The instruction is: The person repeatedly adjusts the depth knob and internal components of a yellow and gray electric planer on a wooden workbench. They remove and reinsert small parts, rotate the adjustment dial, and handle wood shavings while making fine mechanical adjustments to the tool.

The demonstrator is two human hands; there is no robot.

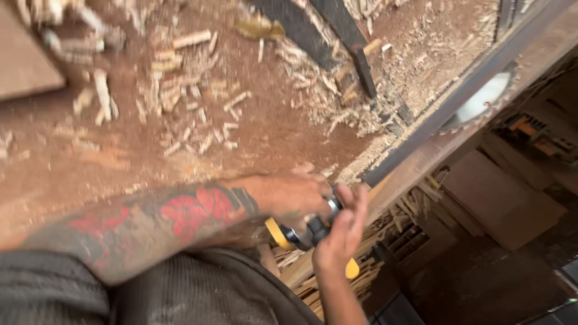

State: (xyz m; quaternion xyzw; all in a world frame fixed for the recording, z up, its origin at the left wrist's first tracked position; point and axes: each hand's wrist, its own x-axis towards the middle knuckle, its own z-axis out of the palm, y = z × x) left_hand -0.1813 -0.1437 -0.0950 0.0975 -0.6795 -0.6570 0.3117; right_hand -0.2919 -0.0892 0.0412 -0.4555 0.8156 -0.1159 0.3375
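1. Low in the middle of the head view, I see both hands meeting on a yellow and black power tool (pixel 310 232), which sits just off the edge of the saw bench (pixel 421 159), over the scrap below.
2. My left hand (pixel 289 195) is wrapped over the top of the tool; the fingers look curled around it, though motion blur hides how firm that hold is.
3. My right hand (pixel 343 232) comes up from below with fingers fairly straight, its palm against the tool's metal front end. I cannot tell whether it is truly clamping or only resting there.
4. Risk one: if the front end spins while that palm lies on it, I judge the skin could be caught or burned.
5. Risk two: the circular saw blade (pixel 481 99) stands bare in the bench slot, apart from the hands but in the same working zone. A reach along the bench edge could bring a forearm toward its teeth.
6. Risk three: the tool is not over the bench, so a slipped grip would likely drop it into the stacked offcuts (pixel 313 289).
7. Risk four: sawdust and wood scraps (pixel 180 96) litter the floor; I judge footing poor.
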